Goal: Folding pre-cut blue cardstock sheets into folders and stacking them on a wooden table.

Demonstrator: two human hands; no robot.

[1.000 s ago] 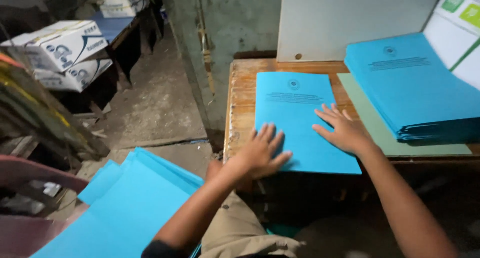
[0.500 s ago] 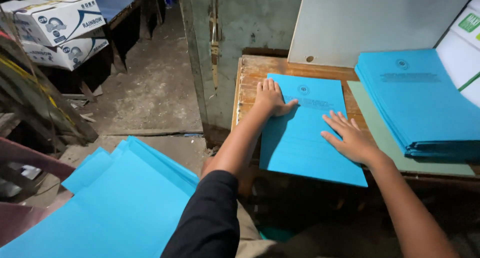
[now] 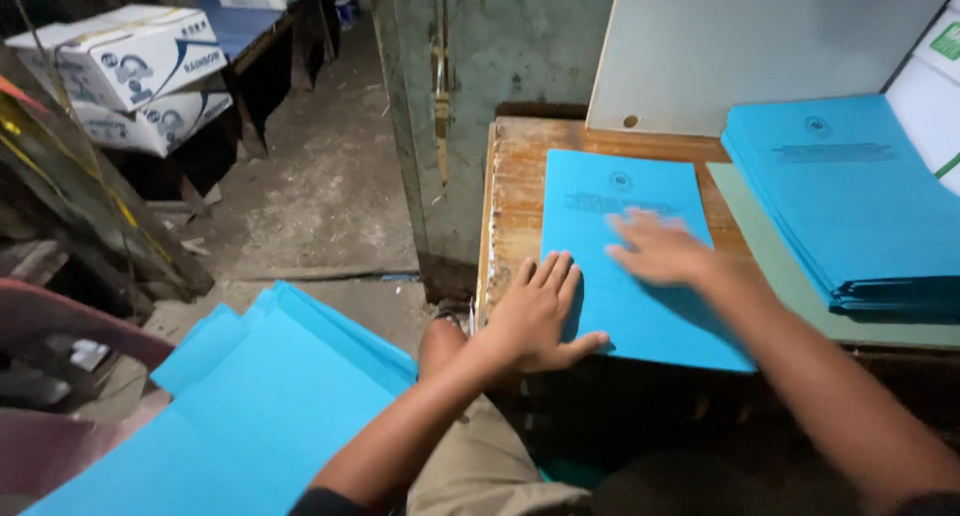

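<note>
A blue folded sheet (image 3: pixel 625 201) with a printed emblem lies on the wooden table (image 3: pixel 515 191). My left hand (image 3: pixel 535 316) rests flat, fingers spread, on its near left edge, holding nothing. Blurred with motion, my right hand (image 3: pixel 655 248) lies flat on the middle of the same sheet. A thick stack of the same blue covers (image 3: pixel 845 196) sits to the right on a grey-green board (image 3: pixel 775 266).
A pile of blue sheets (image 3: pixel 240 406) lies at my lower left, near my knee. White cartons (image 3: pixel 125 61) stand on a bench at the far left. A green wall pillar (image 3: pixel 445 116) and a white board (image 3: pixel 740 46) rise behind the table.
My left hand has slid from the sheet's far left corner back to its near left edge. My right hand has moved up and left across the sheet.
</note>
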